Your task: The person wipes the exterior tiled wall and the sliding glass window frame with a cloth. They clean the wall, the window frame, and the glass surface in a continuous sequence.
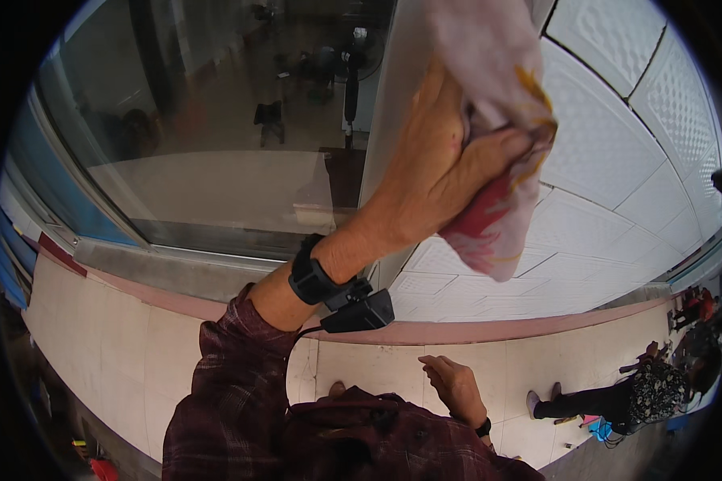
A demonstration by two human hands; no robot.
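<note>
My left hand [433,150] is raised and holds a pale pink cloth [487,252] with red and yellow print, thumb pressed over its folds. The cloth hangs in front of the pale frame [388,114] at the window's side and the white wall tiles [589,120]. Whether it touches either surface, I cannot tell. A black wrist strap [313,273] carrying a small black device [361,311] is around my left wrist. Low by my body, my right hand [457,388] has loosely bent fingers, with nothing visible in it.
A glass window [216,120] fills the left, with a sill [162,273] below. Through or in the glass, a standing fan [352,66] shows. At the right, a person [644,388] bends beside a blue object [601,428] on the pale tiled floor [367,361].
</note>
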